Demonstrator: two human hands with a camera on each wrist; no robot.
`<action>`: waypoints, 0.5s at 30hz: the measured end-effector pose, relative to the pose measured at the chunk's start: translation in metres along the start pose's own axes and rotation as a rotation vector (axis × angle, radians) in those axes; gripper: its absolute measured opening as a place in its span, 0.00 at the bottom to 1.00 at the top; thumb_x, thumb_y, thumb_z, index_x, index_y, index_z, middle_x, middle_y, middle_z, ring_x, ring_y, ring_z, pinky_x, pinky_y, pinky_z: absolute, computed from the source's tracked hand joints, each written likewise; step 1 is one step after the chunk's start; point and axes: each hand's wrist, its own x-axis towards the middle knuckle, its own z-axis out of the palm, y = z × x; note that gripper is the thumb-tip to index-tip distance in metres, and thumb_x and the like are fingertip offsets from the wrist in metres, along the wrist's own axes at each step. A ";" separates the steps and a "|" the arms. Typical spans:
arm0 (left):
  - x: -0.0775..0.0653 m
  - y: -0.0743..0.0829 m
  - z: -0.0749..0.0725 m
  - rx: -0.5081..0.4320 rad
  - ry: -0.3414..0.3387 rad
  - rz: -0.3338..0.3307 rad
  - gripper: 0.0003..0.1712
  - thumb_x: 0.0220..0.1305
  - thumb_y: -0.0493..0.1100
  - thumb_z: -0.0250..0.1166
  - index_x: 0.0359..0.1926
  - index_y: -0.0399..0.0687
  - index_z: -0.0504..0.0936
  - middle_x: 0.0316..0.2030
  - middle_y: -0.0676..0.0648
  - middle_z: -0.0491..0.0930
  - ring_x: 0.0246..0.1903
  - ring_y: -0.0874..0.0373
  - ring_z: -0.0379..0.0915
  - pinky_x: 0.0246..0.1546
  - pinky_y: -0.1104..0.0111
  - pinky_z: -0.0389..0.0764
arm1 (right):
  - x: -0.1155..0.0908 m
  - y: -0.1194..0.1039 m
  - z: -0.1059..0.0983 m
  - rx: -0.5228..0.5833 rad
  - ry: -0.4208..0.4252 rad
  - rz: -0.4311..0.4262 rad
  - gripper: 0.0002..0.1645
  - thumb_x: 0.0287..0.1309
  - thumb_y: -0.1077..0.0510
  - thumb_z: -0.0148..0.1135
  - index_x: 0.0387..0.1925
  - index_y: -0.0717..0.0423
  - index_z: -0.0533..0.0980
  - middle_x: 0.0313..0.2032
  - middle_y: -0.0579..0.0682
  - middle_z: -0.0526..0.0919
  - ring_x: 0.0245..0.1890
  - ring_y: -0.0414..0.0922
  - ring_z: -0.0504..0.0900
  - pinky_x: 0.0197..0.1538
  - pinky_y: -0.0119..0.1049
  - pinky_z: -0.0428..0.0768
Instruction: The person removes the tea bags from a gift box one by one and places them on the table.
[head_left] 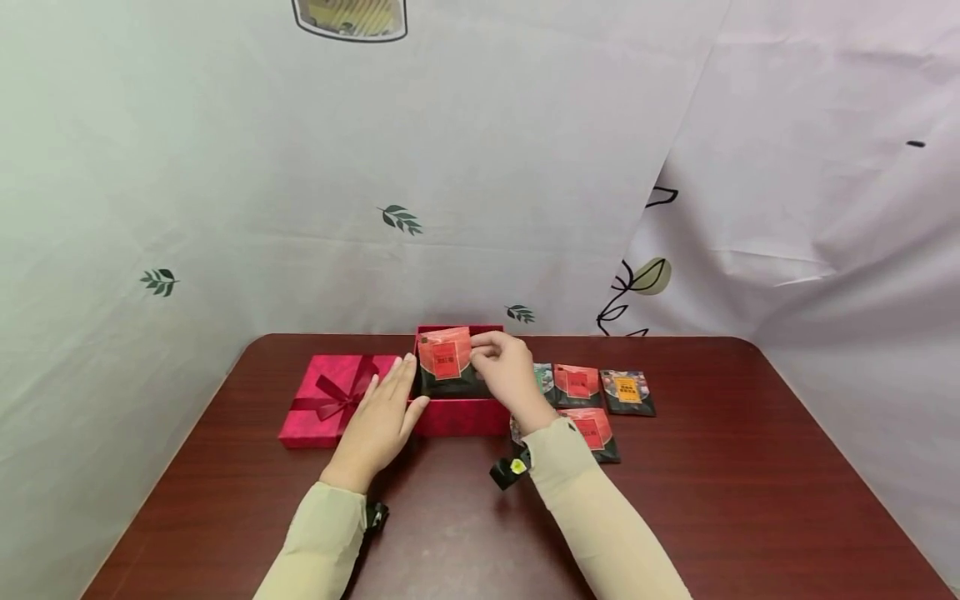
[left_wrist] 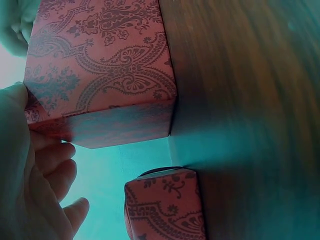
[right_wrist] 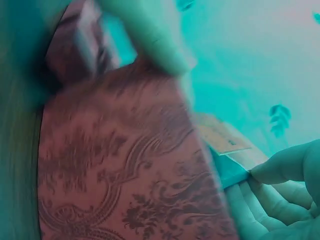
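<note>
An uncovered red gift box [head_left: 461, 418] stands near the back of the table, its sides patterned with dark scrollwork. My right hand [head_left: 510, 371] pinches the right edge of a red and black sachet [head_left: 445, 358] at the box's opening. The right wrist view shows thumb and fingers on that sachet [right_wrist: 227, 150], above the box wall [right_wrist: 135, 165]. My left hand [head_left: 381, 417] rests against the box's left side, fingers fairly straight. In the left wrist view its thumb and fingers touch the box corner [left_wrist: 100, 65]. The inside of the box is mostly hidden.
The red lid [head_left: 318, 412] with a dark ribbon bow lies left of the box. Right of it are several sachets, among them a red one [head_left: 577, 385], an orange-labelled one [head_left: 628, 392] and another red one [head_left: 596, 433]. A white printed cloth [head_left: 525, 167] hangs behind the table.
</note>
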 end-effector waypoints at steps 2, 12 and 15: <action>0.000 0.000 0.000 0.001 0.003 -0.003 0.41 0.76 0.55 0.56 0.78 0.37 0.55 0.77 0.38 0.57 0.77 0.43 0.48 0.75 0.44 0.51 | -0.006 -0.001 -0.008 0.100 -0.007 0.030 0.13 0.63 0.65 0.62 0.47 0.62 0.84 0.34 0.54 0.87 0.32 0.43 0.87 0.38 0.38 0.87; -0.001 0.000 -0.002 0.007 -0.018 -0.010 0.41 0.76 0.56 0.55 0.79 0.39 0.54 0.77 0.40 0.55 0.77 0.44 0.47 0.75 0.45 0.50 | -0.030 0.003 -0.060 0.291 -0.064 0.115 0.16 0.67 0.64 0.62 0.54 0.64 0.80 0.39 0.53 0.87 0.40 0.43 0.85 0.47 0.45 0.86; -0.002 0.000 -0.002 0.003 -0.014 -0.010 0.41 0.76 0.55 0.56 0.79 0.39 0.55 0.77 0.40 0.55 0.77 0.44 0.47 0.75 0.45 0.49 | -0.033 0.006 -0.076 0.315 -0.097 0.137 0.18 0.68 0.63 0.62 0.56 0.65 0.78 0.39 0.49 0.87 0.40 0.40 0.85 0.45 0.39 0.86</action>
